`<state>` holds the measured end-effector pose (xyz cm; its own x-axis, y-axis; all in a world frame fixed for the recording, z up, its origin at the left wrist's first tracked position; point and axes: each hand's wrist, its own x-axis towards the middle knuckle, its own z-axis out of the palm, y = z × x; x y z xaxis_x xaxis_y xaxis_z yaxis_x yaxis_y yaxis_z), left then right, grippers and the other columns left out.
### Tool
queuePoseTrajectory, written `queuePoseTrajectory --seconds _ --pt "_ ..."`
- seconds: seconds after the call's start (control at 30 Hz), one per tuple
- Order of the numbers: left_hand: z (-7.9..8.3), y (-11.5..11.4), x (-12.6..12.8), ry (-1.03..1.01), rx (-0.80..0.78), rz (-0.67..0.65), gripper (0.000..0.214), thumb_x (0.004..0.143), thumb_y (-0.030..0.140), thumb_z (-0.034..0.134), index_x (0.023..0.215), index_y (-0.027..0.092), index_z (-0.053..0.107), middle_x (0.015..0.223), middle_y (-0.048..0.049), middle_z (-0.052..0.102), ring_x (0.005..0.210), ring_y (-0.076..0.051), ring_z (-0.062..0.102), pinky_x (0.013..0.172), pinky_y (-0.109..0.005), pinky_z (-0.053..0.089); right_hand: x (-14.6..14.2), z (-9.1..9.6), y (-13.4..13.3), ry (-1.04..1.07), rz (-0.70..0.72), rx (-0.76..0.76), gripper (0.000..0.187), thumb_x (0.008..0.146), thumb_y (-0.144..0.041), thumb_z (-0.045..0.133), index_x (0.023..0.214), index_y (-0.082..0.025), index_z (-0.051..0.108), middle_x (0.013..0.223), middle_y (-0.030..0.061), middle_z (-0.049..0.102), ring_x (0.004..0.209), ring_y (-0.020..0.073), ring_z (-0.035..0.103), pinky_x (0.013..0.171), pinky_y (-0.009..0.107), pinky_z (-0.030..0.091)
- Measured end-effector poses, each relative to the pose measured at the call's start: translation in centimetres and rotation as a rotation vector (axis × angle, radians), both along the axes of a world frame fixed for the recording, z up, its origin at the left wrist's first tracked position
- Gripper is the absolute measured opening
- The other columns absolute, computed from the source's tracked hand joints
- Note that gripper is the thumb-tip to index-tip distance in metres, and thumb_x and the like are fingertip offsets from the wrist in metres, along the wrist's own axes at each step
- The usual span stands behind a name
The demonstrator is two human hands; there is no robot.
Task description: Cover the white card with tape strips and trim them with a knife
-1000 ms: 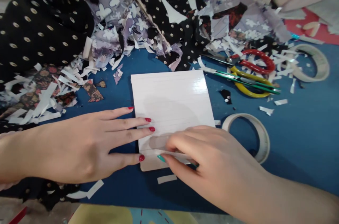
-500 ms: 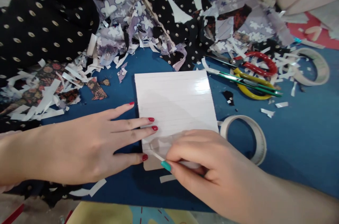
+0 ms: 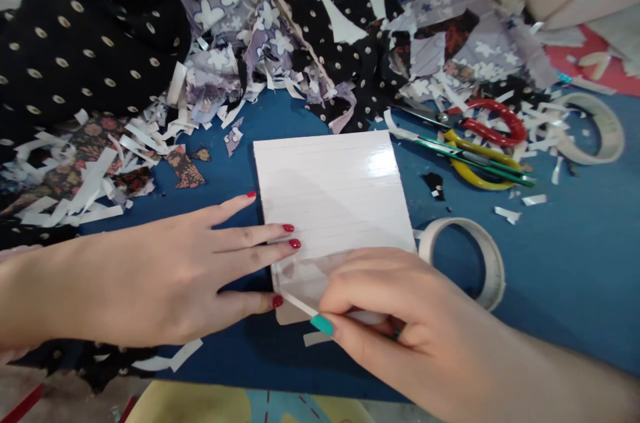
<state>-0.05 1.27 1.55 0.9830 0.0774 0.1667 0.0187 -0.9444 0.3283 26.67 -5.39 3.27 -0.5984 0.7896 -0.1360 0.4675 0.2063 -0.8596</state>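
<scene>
A square board [image 3: 327, 189] covered in white strips lies on the blue table. My left hand [image 3: 165, 269] is spread flat at its left edge, red-nailed fingertips resting on the board. Between thumb and finger, my right hand [image 3: 400, 323] pinches a narrow white tape backing strip [image 3: 300, 303], which slants up from the lower-left part of the board. The front end of the board shows bare brown cardboard [image 3: 293, 315]. My right hand hides the board's lower-right corner.
A tape roll [image 3: 493, 266] stands right of the board, another tape roll [image 3: 607, 129] farther back. Red-and-yellow-handled scissors [image 3: 500, 123] and green tweezers [image 3: 475, 157] lie behind it. Fabric scraps [image 3: 90, 49] and paper strips [image 3: 95, 176] cover the back and left.
My right hand has drawn slightly right and toward me, and more of the backing strip stands free near the board's left edge. My left hand stays on the board.
</scene>
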Motion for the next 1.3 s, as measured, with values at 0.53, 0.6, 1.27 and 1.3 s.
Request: queuePoseTrajectory --seconds 0.53,0.6,1.27,1.3 --pt "0.14 0.12 0.07 -0.007 0.135 0.003 0.046 0.109 0.018 0.037 0.131 0.032 0.075 0.137 -0.0068 0.076 0.135 -0.023 0.068 0.127 -0.048 0.045 0.15 0.36 0.65 0.080 0.012 -0.051 0.027 0.088 -0.004 0.048 0.068 -0.022 0.048 0.056 -0.0075 0.049 0.051 0.0071 0.044 0.048 0.018 0.033" --pt "0.08 0.12 -0.02 -0.008 0.148 0.000 0.050 0.110 0.017 0.031 0.134 0.033 0.072 0.136 -0.0058 0.077 0.135 -0.022 0.067 0.127 -0.048 0.045 0.22 0.35 0.66 0.053 0.019 -0.030 0.028 0.089 -0.004 0.048 0.067 -0.022 0.047 0.056 -0.0073 0.048 0.052 0.0074 0.046 0.050 0.018 0.035" --pt "-0.06 0.15 0.03 0.008 0.089 -0.013 0.050 0.110 0.018 0.031 0.132 0.030 0.074 0.137 -0.0063 0.076 0.141 -0.023 0.063 0.133 -0.050 0.033 0.12 0.20 0.55 -0.113 0.007 -0.013 0.029 0.087 -0.002 0.048 0.066 -0.019 0.056 0.056 -0.0061 0.052 0.048 0.0065 0.045 0.048 0.019 0.034" --pt "-0.05 0.13 0.02 0.010 0.094 -0.013 0.049 0.110 0.018 0.032 0.133 0.030 0.074 0.137 -0.0050 0.076 0.142 -0.022 0.062 0.134 -0.050 0.030 0.11 0.20 0.52 -0.115 0.006 -0.009 0.029 0.087 -0.002 0.048 0.065 -0.019 0.055 0.056 -0.0061 0.051 0.048 0.0066 0.044 0.048 0.019 0.034"
